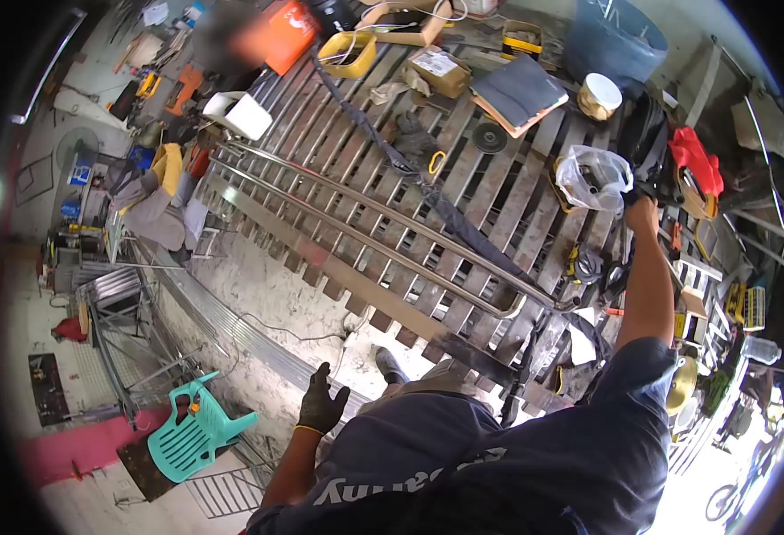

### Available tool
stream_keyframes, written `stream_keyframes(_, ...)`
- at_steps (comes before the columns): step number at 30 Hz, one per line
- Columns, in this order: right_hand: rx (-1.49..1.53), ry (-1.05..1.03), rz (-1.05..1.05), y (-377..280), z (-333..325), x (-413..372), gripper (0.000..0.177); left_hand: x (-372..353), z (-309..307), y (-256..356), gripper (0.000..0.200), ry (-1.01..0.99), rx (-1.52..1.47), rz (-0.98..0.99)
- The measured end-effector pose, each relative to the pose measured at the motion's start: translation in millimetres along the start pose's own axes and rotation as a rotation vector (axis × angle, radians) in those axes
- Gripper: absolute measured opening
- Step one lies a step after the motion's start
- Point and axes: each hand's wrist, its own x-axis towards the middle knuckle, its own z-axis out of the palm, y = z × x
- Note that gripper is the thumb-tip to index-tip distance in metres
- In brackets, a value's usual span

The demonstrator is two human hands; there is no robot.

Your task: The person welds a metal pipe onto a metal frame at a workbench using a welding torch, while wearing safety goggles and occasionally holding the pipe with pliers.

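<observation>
My left hand (322, 408), in a dark glove with a yellow cuff edge, hangs beside my body with its fingers apart and nothing in it. My right hand (643, 198) reaches to the far right side of the slatted metal table (347, 192), up against a black bag (646, 134). Its fingers merge with the dark things there, so I cannot make out whether it grips anything. Just left of it sits a container lined with a clear plastic bag (593, 178). A red cloth (695, 160) lies to its right. Bent metal tubes (365, 214) lie lengthwise across the slats.
On the table are a black strap (383, 147), a dark folder (521, 94), a black disc (490, 137), a cardboard box (439, 71) and a yellow tub (347, 55). A blue bin (619, 40) stands behind. A green plastic chair (191, 432) is on the floor at left.
</observation>
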Motion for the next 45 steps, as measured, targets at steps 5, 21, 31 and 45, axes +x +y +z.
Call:
stream_keyframes(5,0.006,0.137,-0.123,2,-7,-17,0.041,1,8,-4,0.092,0.001,0.007,0.052)
stream_keyframes(21,1.801,0.21,-0.27,44,-232,-114,0.026,55,8,-24,0.089,0.054,-0.049,0.38)
stream_keyframes(31,2.029,-0.274,-0.798,-95,-259,-337,0.028,42,-105,60,0.086,0.42,-0.078,0.871)
stream_keyframes(45,1.672,-1.115,-0.582,-332,-145,-596,0.043,-16,-217,56,0.044,-0.258,-0.713,1.184)
